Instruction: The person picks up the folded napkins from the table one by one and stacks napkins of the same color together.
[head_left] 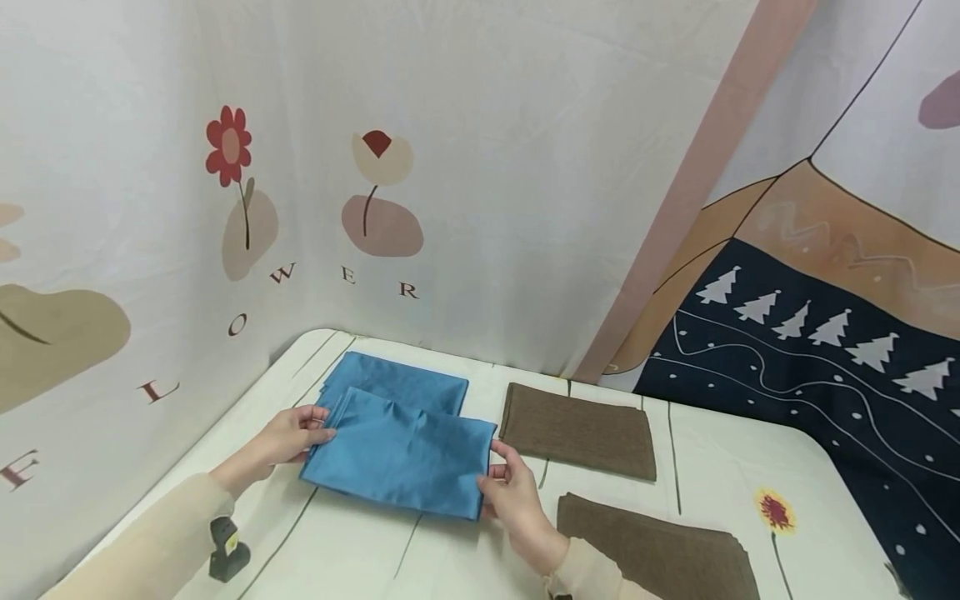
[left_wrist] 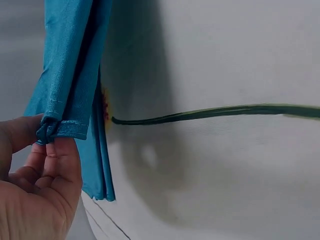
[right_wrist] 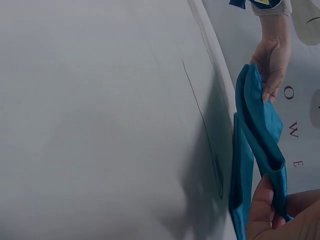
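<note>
While both hands are working at the near-left part of the counter (head_left: pixel 720 450), a folded blue cloth (head_left: pixel 405 458) is being held at its two short ends, lifted slightly above the cloth-covered surface. The left hand (head_left: pixel 288 437) is pinching the cloth's left end, at about nine o'clock from the cloth's middle; in the left wrist view the thumb and curled fingers (left_wrist: pixel 62 160) are clamping the hemmed corner of the blue cloth (left_wrist: pixel 70 75), with further layers hanging down beside it. The right hand (head_left: pixel 513 496) is gripping the opposite end, at about four o'clock from the cloth's middle; in the right wrist view its thumb (right_wrist: pixel 260 210) is pressing the bunched edge of the blue cloth (right_wrist: pixel 262 130), which is sagging between the two hands, while the left hand (right_wrist: pixel 272 62) is showing at the far end.

A second blue cloth (head_left: pixel 405 379) is lying flat at twelve o'clock from the held one, partly covered by it. A folded brown cloth (head_left: pixel 577 429) is lying at two o'clock, just beside the held cloth's right end, and another brown cloth (head_left: pixel 660 550) is lying at four o'clock, close to the right wrist. A small black device (head_left: pixel 227 546) is sitting on the left forearm. Printed fabric backdrops (head_left: pixel 450 167) are hanging behind the counter.
</note>
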